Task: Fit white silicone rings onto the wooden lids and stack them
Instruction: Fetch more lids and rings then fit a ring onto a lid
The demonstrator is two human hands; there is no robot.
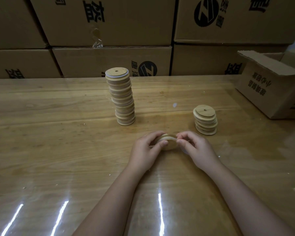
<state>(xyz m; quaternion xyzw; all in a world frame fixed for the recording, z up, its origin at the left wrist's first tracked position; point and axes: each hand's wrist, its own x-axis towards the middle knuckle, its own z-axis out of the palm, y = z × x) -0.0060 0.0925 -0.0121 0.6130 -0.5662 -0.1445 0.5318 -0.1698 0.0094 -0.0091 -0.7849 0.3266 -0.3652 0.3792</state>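
Tall lid stack (122,97) mid-table, short lid stack (205,122) to its right, wide gap between. Left hand (144,149), right hand (194,147) gripping a lid (169,143) fill near centre. Open box (269,89) blocks far right, carton wall (109,31) shuts the back. Bare table (41,133) left side

Bare left hand (146,150): rounded fingers, short trimmed nails, thumbnail showing. Bare right hand (197,149): same short nails, fingers tapering toward tips. Bare left forearm (112,198) and right forearm (242,193), uncovered from wrist to near frame edge, widening toward near edge. Dimly lit.
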